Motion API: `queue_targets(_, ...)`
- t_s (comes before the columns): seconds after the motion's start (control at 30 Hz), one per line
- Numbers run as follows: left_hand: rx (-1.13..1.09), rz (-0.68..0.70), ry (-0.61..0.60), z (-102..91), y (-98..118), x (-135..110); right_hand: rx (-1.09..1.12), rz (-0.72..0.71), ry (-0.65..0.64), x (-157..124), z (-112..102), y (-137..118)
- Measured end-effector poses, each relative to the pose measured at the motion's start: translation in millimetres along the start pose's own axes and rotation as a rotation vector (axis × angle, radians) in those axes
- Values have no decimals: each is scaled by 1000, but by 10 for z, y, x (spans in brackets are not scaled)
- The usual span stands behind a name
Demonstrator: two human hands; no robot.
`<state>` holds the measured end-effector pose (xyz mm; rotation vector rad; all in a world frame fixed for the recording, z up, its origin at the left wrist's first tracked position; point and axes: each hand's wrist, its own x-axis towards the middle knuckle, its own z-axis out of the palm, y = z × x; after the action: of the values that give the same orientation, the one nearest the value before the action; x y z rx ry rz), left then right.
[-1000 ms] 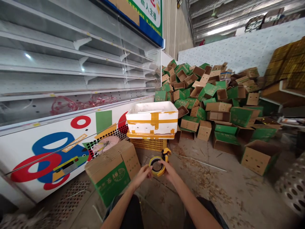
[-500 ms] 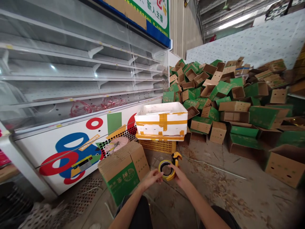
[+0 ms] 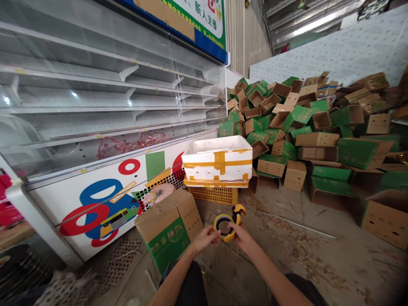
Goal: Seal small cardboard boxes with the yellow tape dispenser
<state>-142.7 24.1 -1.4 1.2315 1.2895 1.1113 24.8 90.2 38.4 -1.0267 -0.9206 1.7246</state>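
In front of my knees I hold a yellow and black tape dispenser (image 3: 237,212) with a roll of tape (image 3: 218,220) on it. My right hand (image 3: 239,233) is closed round its lower right side, the thumb reaching toward the roll's core. My left hand (image 3: 206,238) touches the roll's lower left edge with bent fingers; whether it pinches the tape end is too small to see. Left of my hands stands a stack of flattened green and brown cartons (image 3: 168,238). Beyond the dispenser, a white foam box (image 3: 204,172) banded with orange tape rests above a yellow plastic crate (image 3: 213,195).
A display fridge (image 3: 105,102) with bare shelves lines the left side. Green and brown cardboard boxes (image 3: 296,165) are heaped at the right and back. A thin white strip (image 3: 302,225) and dry leaves lie on the floor. Black stacked items (image 3: 22,272) stand at lower left.
The view has shifted slightly, so the surroundings appear a little further right. Both hands stay at the tape dispenser with almost the same grip.
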Motion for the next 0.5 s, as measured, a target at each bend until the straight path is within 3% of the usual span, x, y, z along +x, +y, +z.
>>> queue_targets(0.23,-55,-125,-77,3,-27,-1,31,-2,-12,-26,10,-32)
queue_targets(0.5,-46,-4,-37,-4,-6,-3,86,29,-32,-2,12,-27)
